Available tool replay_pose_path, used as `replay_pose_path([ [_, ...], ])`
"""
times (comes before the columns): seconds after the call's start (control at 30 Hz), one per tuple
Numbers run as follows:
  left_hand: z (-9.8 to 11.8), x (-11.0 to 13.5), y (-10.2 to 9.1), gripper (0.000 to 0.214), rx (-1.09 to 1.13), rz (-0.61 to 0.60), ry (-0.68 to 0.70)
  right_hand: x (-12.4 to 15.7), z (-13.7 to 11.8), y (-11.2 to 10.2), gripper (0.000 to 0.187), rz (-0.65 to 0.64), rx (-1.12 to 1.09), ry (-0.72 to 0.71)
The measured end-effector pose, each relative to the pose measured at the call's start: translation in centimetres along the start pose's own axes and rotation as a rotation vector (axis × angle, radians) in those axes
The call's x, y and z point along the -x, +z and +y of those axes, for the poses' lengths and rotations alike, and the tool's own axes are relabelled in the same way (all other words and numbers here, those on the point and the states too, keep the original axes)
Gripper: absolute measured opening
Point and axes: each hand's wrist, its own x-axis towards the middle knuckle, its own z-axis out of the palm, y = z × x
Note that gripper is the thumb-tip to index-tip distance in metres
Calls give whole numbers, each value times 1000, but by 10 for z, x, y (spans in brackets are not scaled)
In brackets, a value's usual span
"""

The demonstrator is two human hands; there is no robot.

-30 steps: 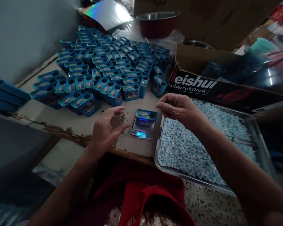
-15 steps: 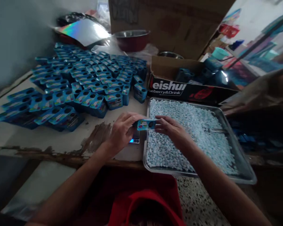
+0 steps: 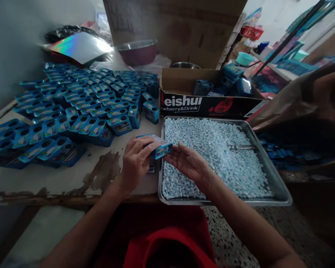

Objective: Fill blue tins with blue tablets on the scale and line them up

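My left hand (image 3: 136,160) is closed round a small blue printed carton (image 3: 162,147), which is tilted with its end toward the right. My right hand (image 3: 188,162) is open, palm turned up, its fingers stretched under and beside the carton's right end; whether they touch it I cannot tell. Below my right hand lies a metal tray (image 3: 279,178) filled with pale blue and white candy-like pellets (image 3: 212,137). A scoop handle (image 3: 241,147) sticks out of the pellets. Partly hidden under my left hand is a small scale (image 3: 151,165).
Several rows of upright blue cartons (image 3: 97,100) with dark round holes cover the left of the table. Behind the tray stands a printed cardboard box (image 3: 184,102) with blue cartons inside. A metal bowl (image 3: 138,54) and a large cardboard sheet (image 3: 178,33) are at the back.
The carton has tipped, showing its side and end rather than its holed top face. My right hand has let go and turned palm up. The head view has shifted to the right.
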Motion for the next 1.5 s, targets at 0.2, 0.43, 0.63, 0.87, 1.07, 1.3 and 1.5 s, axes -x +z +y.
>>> replay_pose_path([
  [0.2, -6, 1, 0, 35, 7, -55, 2, 1, 1, 4, 31, 69, 13, -9],
  [0.43, -14, 13, 3, 26, 419, 50, -621, 5, -4, 5, 21, 84, 310, -35],
  [0.63, -19, 36, -38, 47, 898, 181, -1019, -1, -23, -9, 41, 360, 1664, -767],
  [0.87, -88, 75, -225, 56, 265, 357, -818, -85, 48, 85, 25, -340, 1842, -1033],
  [1.07, -244, 60, -387, 53, -373, 319, -921, -149, 128, 191, 34, -692, 2065, -1246],
  [1.3, -363, 78, -410, 27, -232, 35, -995, -171, 152, 222, 18, -667, 2461, -1139],
  [1.5, -361, 107, -408, 34, -201, -145, -1102, -156, 128, 193, 20, -613, 2267, -969],
])
